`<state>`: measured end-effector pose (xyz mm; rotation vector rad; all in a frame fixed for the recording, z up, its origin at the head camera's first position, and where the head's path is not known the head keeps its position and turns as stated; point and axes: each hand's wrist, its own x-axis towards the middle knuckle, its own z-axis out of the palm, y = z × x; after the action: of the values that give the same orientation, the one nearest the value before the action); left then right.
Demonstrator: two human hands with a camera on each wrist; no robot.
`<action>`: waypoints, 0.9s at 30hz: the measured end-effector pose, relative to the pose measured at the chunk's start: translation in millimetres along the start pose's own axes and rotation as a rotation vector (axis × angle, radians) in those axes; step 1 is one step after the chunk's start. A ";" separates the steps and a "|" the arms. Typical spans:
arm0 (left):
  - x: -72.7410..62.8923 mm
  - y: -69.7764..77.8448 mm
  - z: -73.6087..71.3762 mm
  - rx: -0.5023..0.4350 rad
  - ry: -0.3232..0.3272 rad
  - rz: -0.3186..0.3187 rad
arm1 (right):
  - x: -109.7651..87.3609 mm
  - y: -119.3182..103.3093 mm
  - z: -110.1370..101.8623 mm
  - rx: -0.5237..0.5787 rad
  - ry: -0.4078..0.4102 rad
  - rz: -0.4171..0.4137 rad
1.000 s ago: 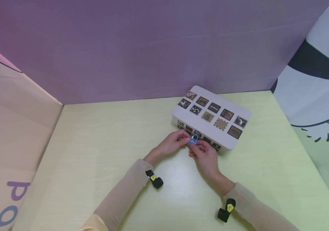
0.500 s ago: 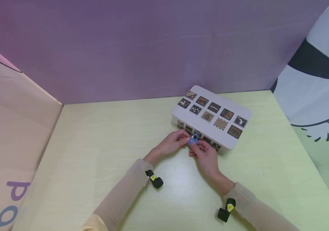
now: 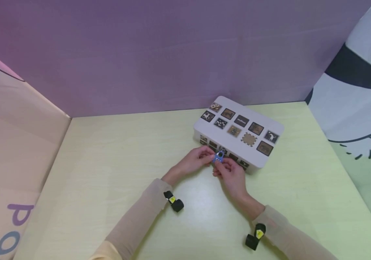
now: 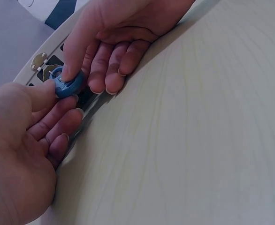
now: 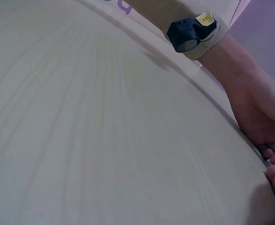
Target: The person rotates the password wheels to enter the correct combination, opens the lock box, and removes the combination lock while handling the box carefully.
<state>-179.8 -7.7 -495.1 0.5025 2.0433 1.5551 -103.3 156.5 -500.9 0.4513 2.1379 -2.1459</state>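
Observation:
A small blue padlock point(image 3: 218, 157) is held between both hands at the front side of a white box point(image 3: 239, 131) printed with dark picture squares. My left hand point(image 3: 193, 160) pinches the padlock from the left with thumb and fingers. From the right, my right hand point(image 3: 233, 177) pinches it too, its thumb pressed on the lock's face in the left wrist view. Right behind the padlock point(image 4: 66, 86) sits a brass latch point(image 4: 40, 61) on the box's front. The padlock is hidden in the right wrist view, where only parts of both hands show at the right edge.
The box stands at a slant on a pale wood table point(image 3: 107, 162), close to the purple back wall point(image 3: 140, 54). Printed panels rise at the left point(image 3: 9, 144) and right point(image 3: 361, 90) sides. Each wrist wears a black camera strap.
Both hands stay in place at the box. The padlock has turned slightly between the fingers; the box has not moved.

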 end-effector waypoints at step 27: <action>-1.1 -0.4 -0.9 -0.083 0.052 -0.001 | 0.2 -7.6 -1.1 0.252 -0.141 0.151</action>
<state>-179.4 -9.1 -495.1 0.4340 2.0068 1.6616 -105.3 157.9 -493.6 0.4477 1.7124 -2.2934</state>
